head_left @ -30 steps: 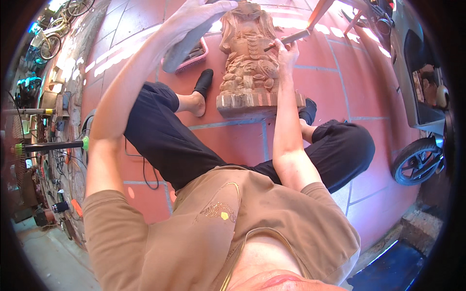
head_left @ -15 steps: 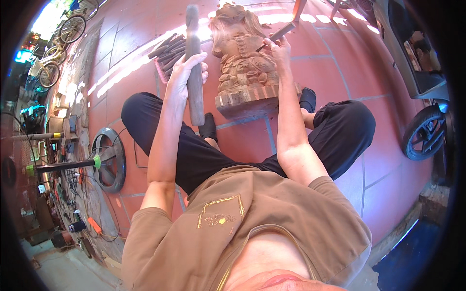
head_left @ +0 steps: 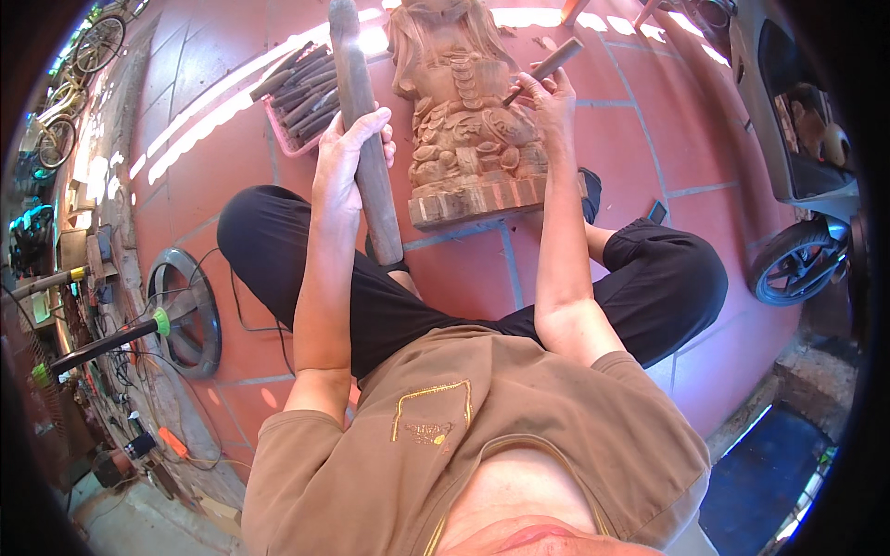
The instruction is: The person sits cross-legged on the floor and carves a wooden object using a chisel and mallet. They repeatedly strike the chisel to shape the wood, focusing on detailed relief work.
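**Fingers closed on wooden club and chisel**

The left hand, at 11 o'clock from the centre of view, wraps the club near its middle; the club's long axis runs roughly 12 to 6 o'clock, apart from the chisel.

The right hand, at 1 o'clock, pinches the chisel with its fingertips. Handle points to 2 o'clock, tip to 8 o'clock, over the side of the wooden carving; contact cannot be confirmed.

The carving is at 12 o'clock on the red tiled floor, base toward 6 o'clock.

At 11 o'clock, 1 pink basket holds dark rod-like pieces. At 3 o'clock: 1 black wheel.
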Tool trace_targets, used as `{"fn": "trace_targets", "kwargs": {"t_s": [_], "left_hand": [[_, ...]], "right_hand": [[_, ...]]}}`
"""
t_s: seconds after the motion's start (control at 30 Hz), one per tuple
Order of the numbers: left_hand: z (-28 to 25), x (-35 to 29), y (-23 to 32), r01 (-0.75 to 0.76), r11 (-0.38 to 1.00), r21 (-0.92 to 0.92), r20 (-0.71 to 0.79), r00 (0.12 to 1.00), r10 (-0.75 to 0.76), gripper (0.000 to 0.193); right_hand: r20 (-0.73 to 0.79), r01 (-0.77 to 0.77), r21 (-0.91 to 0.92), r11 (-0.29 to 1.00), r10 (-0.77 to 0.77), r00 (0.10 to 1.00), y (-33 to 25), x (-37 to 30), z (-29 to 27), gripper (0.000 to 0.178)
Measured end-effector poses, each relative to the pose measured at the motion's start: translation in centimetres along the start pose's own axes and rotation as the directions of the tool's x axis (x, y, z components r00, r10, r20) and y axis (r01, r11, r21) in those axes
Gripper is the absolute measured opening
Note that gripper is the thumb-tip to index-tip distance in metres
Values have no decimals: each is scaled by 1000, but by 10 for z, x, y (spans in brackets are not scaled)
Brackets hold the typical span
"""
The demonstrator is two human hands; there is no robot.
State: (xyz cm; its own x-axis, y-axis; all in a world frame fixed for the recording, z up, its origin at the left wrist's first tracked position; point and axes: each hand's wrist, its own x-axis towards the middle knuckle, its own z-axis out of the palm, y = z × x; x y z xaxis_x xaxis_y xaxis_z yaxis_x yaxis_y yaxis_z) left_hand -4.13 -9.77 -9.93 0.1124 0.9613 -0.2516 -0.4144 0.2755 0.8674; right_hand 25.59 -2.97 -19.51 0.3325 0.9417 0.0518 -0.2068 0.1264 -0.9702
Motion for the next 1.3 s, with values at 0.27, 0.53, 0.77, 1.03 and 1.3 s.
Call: {"fn": "trace_targets", "kwargs": {"t_s": [0.27,0.53,0.77,1.03,1.3], "left_hand": [[5,3,-5,39,995,94,-19,999,-37,37],[0,-4,0,1,983,182,-61,998,10,38],[1,-9,-2,-13,956,294,-42,999,26,35],[7,-13,-10,-32,935,352,23,999,26,41],[14,-14,-9,-54,927,370,49,998,38,35]], "right_hand": [[4,-28,37,999,28,1000,9,4,-11,25],[28,17,-44,999,-16,999,4,9,8,23],[110,93,-188,978,-73,991,21,22,19,27],[162,85,-317,945,-34,986,32,27,18,33],[52,149,-269,952,-140,989,43,34,24,29]]}}
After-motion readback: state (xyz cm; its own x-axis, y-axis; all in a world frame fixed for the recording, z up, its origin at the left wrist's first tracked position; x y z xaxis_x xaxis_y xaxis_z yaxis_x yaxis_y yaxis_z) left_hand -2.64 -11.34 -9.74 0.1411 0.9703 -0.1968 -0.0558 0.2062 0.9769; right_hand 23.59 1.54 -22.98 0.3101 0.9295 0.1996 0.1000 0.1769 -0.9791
